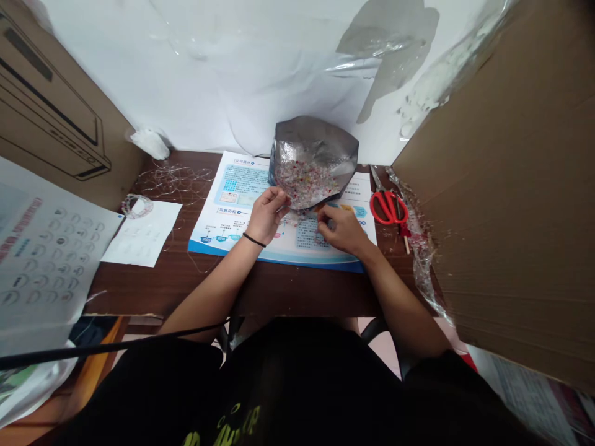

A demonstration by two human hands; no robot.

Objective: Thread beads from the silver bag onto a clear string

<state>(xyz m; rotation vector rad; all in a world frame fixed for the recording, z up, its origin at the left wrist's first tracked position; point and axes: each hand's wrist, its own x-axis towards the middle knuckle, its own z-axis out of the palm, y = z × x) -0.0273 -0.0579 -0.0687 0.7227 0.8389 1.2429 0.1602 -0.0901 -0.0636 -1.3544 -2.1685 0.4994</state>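
Observation:
A dark grey bag (320, 139), opened wide, lies on a printed sheet (209, 230) with many small coloured beads (307, 179) spread inside it. My left hand (267, 217), with a black band on the wrist, is at the bag's lower left edge. Its thumb and fingertips are pinched together. Just below the bag's lower right edge is my right hand (341, 229), fingers curled into a pinch. Whatever either pinch holds is too small to make out. Between the hands, a few fine bits show indistinctly over the sheet.
Red-handled scissors (389, 207) lie to the right, beside crumpled clear plastic (421, 266). At the left, a beaded loop (137, 206) rests on white paper (149, 238) near tangled clear thread (171, 179). Cardboard walls (520, 186) flank the brown table (297, 291).

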